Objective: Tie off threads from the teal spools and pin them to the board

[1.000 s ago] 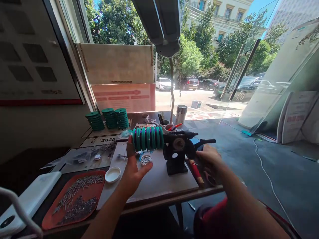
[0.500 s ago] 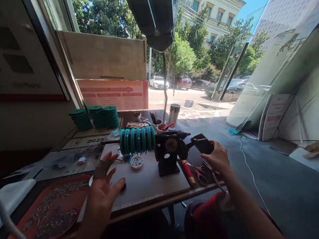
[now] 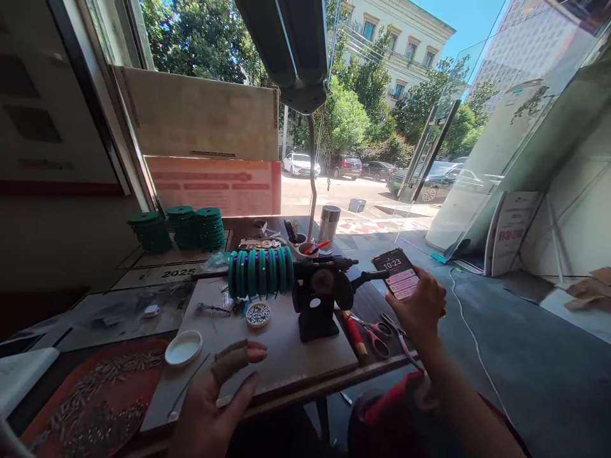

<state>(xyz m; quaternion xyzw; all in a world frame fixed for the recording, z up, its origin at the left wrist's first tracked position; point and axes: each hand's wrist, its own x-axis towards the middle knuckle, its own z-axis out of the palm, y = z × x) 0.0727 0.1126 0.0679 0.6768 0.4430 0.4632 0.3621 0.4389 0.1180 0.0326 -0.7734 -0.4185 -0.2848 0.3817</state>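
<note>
My right hand holds a phone with a lit screen, raised to the right of a black hand-crank winder. Several green discs sit side by side on the winder's shaft. My left hand hovers low over the near edge of the grey work board, fingers loosely apart and holding nothing; the forefinger wears a brown wrap. A small dish of metal beads and a white lid lie on the board ahead of that hand.
An orange tray of small metal pins lies at the near left. Stacks of green discs stand at the back left. Red-handled scissors and a red tool lie right of the winder. A lamp arm, steel cup and glass wall stand behind.
My right hand has lifted the phone and turned its lit screen toward me. My left hand has pulled back from the discs to the board's near edge.
</note>
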